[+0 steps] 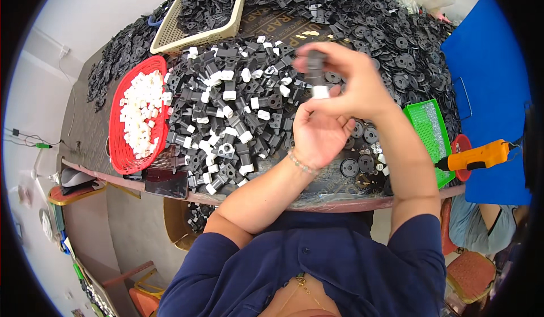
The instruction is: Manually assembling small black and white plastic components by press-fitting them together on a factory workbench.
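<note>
My right hand (pixel 360 82) is closed around a black plastic part (pixel 315 67) with a white cap (pixel 320 92) on its lower end. The part is blurred by motion. Just below it, my left hand (pixel 322 135) is turned palm up, its fingers loosely bent and apart, with nothing visible in the palm. A large heap of similar black parts with white caps (pixel 226 110) lies to the left of both hands. Round black discs (pixel 349 167) lie to the right of my left hand, with small metal pieces (pixel 376 149) close by.
A red basket (pixel 115 141) of white caps stands at left, a beige crate (pixel 235 19) of black parts behind. At right are a green tray (pixel 419 118) of screws, an orange electric screwdriver (pixel 479 155) and a blue panel (pixel 487 90). A cardboard box (pixel 174 220) sits below the table edge.
</note>
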`<state>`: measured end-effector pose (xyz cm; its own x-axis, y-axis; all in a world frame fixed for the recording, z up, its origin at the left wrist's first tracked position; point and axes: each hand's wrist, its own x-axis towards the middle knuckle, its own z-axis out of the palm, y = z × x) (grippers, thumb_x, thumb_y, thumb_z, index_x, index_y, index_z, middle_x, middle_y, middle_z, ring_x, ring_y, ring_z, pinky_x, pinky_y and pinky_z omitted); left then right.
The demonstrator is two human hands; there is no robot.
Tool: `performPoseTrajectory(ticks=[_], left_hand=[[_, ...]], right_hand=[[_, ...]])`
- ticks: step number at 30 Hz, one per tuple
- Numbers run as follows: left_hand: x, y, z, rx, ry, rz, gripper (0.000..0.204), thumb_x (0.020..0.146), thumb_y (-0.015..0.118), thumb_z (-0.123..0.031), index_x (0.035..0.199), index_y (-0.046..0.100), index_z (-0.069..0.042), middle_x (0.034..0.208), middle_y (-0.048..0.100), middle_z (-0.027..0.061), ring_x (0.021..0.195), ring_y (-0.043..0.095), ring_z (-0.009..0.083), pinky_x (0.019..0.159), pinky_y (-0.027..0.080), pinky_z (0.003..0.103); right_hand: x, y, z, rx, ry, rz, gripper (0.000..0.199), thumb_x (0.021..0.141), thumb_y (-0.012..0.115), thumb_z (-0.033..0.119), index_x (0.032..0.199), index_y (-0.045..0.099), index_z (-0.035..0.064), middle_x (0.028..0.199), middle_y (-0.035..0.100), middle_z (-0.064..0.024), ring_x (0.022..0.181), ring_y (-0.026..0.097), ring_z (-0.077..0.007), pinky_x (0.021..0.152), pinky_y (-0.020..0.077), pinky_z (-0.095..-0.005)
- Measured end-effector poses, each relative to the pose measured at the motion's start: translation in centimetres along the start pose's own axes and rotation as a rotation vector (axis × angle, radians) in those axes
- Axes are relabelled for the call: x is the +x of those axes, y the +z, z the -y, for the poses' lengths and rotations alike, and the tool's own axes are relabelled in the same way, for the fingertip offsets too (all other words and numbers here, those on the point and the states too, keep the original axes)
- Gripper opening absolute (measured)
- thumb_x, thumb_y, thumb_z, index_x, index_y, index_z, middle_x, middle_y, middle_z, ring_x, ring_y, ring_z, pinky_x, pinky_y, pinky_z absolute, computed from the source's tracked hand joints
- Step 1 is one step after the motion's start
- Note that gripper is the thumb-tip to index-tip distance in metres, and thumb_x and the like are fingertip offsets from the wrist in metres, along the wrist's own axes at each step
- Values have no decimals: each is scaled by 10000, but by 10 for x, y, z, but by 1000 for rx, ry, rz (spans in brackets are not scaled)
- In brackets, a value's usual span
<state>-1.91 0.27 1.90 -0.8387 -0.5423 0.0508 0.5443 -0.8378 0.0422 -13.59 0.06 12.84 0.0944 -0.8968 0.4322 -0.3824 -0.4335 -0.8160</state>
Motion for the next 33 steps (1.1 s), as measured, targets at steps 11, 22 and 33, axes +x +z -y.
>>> performPoseTrajectory(ticks=[11, 22, 33], left_hand=[[10, -23, 0, 191, 115, -387, 418, 978, 442, -414, 1161, 603, -75, 1132, 665, 73, 1056, 603, 229, 921, 455, 387], [10, -30, 3, 209, 51, -471, 341, 993, 445, -359, 1128, 613, -95, 1024, 677, 47, 923, 625, 192, 791, 469, 314], [13, -21, 6, 504, 184, -366, 526, 993, 544, -227, 1460, 373, -55, 1335, 526, 160, 1147, 564, 259, 942, 481, 405]], right_hand=[[156, 53, -93, -556, -91, -75, 602, 841, 664, 425, 1294, 591, 35, 1284, 580, -211, 1123, 581, -418, 986, 479, -471], [64, -64, -199, -1152, 499, 22, 308, 827, 738, 282, 1065, 728, 88, 1210, 611, -143, 1148, 589, -350, 944, 497, -458], [-34, -55, -88, -709, 314, -191, 255, 746, 737, 99, 980, 731, -2, 937, 721, -170, 893, 702, -313, 818, 544, -379]])
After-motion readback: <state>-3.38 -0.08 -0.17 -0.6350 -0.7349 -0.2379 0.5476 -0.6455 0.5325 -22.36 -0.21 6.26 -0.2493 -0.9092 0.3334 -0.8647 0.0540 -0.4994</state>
